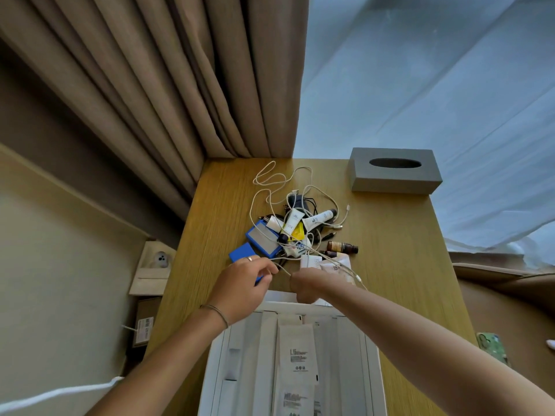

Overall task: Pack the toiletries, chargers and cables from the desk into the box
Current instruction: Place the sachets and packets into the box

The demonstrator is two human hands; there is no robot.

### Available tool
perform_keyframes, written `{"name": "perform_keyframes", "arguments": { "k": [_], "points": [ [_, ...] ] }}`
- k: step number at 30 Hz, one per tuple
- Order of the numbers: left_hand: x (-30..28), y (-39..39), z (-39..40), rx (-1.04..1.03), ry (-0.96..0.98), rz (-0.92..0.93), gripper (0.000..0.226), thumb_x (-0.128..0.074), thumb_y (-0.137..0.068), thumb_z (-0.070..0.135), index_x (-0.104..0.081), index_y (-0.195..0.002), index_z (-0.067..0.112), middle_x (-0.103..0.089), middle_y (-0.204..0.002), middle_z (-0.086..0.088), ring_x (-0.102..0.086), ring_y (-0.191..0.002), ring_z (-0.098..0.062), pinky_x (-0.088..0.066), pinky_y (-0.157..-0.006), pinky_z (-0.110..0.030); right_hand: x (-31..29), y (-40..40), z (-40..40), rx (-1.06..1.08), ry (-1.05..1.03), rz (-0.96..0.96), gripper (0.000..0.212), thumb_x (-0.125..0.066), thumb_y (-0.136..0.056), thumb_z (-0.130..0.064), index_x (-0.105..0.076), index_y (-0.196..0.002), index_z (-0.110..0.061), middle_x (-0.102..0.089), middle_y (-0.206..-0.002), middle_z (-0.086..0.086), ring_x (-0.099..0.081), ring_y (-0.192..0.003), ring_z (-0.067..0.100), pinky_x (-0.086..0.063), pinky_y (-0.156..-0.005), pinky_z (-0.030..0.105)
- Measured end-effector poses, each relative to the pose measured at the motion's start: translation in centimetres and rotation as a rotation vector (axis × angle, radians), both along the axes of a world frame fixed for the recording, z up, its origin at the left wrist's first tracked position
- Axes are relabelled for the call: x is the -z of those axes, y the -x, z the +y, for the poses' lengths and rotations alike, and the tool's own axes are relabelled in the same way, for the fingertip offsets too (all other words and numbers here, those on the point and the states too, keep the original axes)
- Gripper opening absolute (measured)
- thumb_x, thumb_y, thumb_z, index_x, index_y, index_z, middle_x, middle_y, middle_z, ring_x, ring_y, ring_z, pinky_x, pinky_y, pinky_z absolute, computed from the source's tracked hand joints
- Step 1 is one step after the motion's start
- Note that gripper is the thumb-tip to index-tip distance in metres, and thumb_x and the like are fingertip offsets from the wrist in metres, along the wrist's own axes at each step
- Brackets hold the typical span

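Observation:
A heap of white cables (271,181), white toiletry tubes (318,219), small brown bottles (341,246), a white charger (310,262) and blue flat items (262,237) lies in the middle of the wooden desk (390,265). My left hand (243,285) pinches a thin white cable (283,270) near the heap's front edge. My right hand (303,286) is closed in a fist on the same cable, which trails over my wrist. The open white box (372,355) stands at the desk's front edge, just below both hands, with paper packets (295,355) inside.
A grey tissue box (393,174) stands at the desk's far right corner. Brown curtains (180,85) hang behind the desk on the left. A wall socket (160,259) is left of the desk. A phone (492,346) lies by the right edge.

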State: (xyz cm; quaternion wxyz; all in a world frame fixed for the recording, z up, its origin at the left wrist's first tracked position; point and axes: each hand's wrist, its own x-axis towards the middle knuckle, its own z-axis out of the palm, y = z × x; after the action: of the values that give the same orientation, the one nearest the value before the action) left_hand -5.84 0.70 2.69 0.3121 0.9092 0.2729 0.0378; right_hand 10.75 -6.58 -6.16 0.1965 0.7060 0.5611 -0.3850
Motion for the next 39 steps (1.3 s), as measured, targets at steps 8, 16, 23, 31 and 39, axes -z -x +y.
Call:
{"name": "perform_keyframes", "arguments": {
  "k": [8,16,23,31,39],
  "points": [
    [0.5,-2.9,0.2,-0.006,0.025,0.0,0.016,-0.059,-0.095,0.019,-0.072,-0.104,0.023,-0.069,-0.091,0.009,-0.061,-0.085,-0.006,-0.055,-0.075,-0.03,-4.1,-3.8,-2.5,0.257,-0.223,0.191,0.026,-0.065,-0.092,-0.017,-0.066,-0.117,-0.009,-0.066,-0.1,0.005,-0.063,-0.092,0.024,-0.047,-0.069,0.026],
    [2.5,-8.3,-2.4,0.106,0.0,0.08,0.018,-0.054,-0.096,0.02,-0.07,-0.1,0.027,-0.07,-0.093,0.003,-0.062,-0.085,-0.015,-0.056,-0.074,-0.035,-8.9,-10.0,-9.2,1.134,-0.648,0.443,0.024,-0.056,-0.096,-0.013,-0.061,-0.119,-0.019,-0.067,-0.097,-0.001,-0.066,-0.076,0.021,-0.055,-0.061,0.031],
    [5.7,-14.3,-4.9,0.758,-0.387,0.339,0.041,-0.06,-0.09,0.009,-0.058,-0.129,0.024,-0.059,-0.127,-0.003,-0.058,-0.11,-0.026,-0.05,-0.081,-0.035,-7.2,-10.6,-13.2,1.46,-0.701,0.578,0.031,-0.063,-0.095,-0.021,-0.058,-0.125,-0.019,-0.066,-0.109,0.003,-0.066,-0.092,0.026,-0.051,-0.07,0.036],
    [9.2,-17.0,-6.7,1.288,-0.856,0.287,0.045,-0.066,-0.091,0.011,-0.048,-0.131,0.014,-0.053,-0.139,-0.016,-0.057,-0.116,-0.03,-0.054,-0.089,-0.043,-6.9,-10.1,-15.6,1.575,-0.768,0.662,0.022,-0.064,-0.094,-0.019,-0.063,-0.116,-0.018,-0.07,-0.105,0.005,-0.068,-0.087,0.024,-0.051,-0.066,0.034],
    [11.6,-17.9,-6.0,1.149,-0.899,0.248,0.046,-0.066,-0.089,0.018,-0.053,-0.132,0.015,-0.062,-0.129,-0.009,-0.056,-0.107,-0.025,-0.053,-0.085,-0.038,-8.8,-9.3,-16.9,1.627,-0.806,0.77,0.022,-0.07,-0.091,-0.018,-0.062,-0.111,-0.013,-0.072,-0.105,0.013,-0.073,-0.08,0.028,-0.058,-0.064,0.038]
  ]
}}
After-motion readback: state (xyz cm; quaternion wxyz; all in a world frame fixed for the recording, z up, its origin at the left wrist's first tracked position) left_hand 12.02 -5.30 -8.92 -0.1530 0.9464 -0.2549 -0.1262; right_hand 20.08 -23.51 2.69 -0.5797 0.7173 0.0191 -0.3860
